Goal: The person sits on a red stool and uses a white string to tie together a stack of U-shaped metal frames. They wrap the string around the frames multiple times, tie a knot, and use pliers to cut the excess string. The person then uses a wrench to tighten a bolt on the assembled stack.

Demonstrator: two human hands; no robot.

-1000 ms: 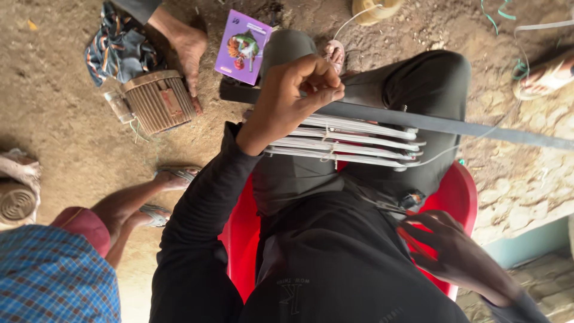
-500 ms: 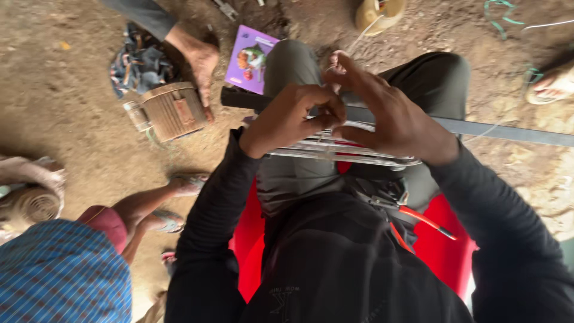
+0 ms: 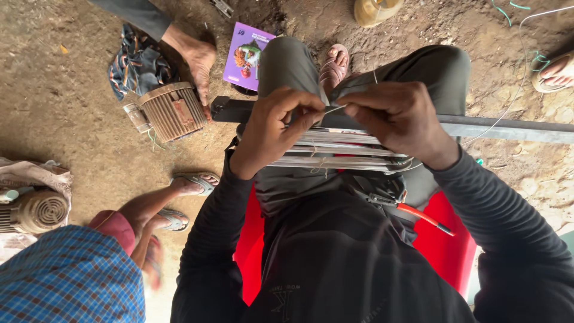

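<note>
Your left hand [image 3: 276, 128] is closed in a pinch, thumb and forefinger pressed on the near end of a thin pale wire strand [image 3: 335, 109]. Your right hand [image 3: 399, 119] is curled shut too, its fingertips gripping the same strand from the other side, so the short stretch of wire runs almost level between the two pinches, left to right across your lap. Both hands hold it about equally close; neither has to reach.

Directly below the hands, touching their undersides, lies a flat bundle of pale thin strips tied with thread [image 3: 338, 152], resting on your thighs. Its long axis also runs left to right, parallel to the strand, and it sits just nearer your body than the long dark square metal bar [image 3: 502, 127] that crosses over your knees and extends well past your right side.

A pair of pliers with red handles [image 3: 418, 215] rests on your lap by your right forearm, nearer that hand, above the red plastic seat [image 3: 445, 248].

On the dirt floor beyond your left knee stands a small ribbed brown electric motor [image 3: 173, 110], with another person's bare foot [image 3: 197, 57] just beside it and a purple printed booklet [image 3: 246, 57] near your knee. A person in a blue checked shirt [image 3: 69, 278] sits at your left.
</note>
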